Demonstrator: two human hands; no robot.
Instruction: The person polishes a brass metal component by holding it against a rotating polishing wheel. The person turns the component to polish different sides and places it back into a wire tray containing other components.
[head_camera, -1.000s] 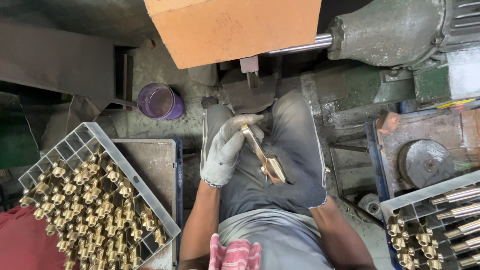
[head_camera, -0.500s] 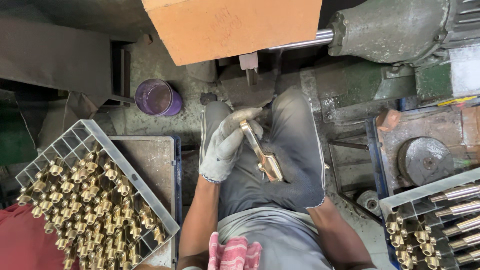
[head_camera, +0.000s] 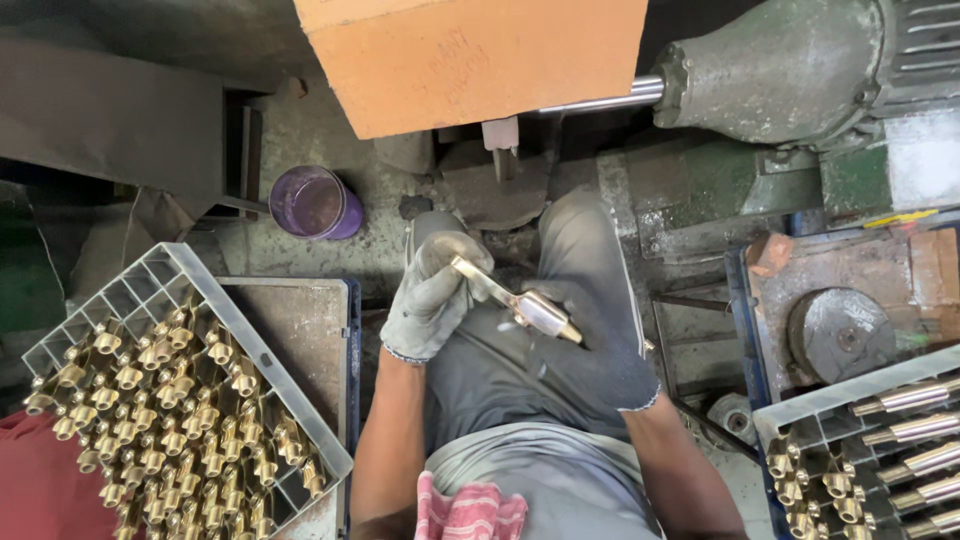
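While the person sits, both gloved hands hold 1 brass part (head_camera: 520, 305) above the lap: the left hand (head_camera: 432, 298) grips its thin end with closed fingers, and the right hand (head_camera: 592, 362) is closed around its thick end. Beside the left arm stands a grey crate (head_camera: 185, 395) full of brass fittings; a purple cup (head_camera: 313, 203) is near.

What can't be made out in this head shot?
- Brass part: its far end is wrapped by the left hand, its near end by the right hand, so its full shape is hidden.
- Crate of brass fittings: cut off by the bottom edge.
- Right crate: cut off by the right edge.
- Machine spindle: partly hidden behind the orange box.
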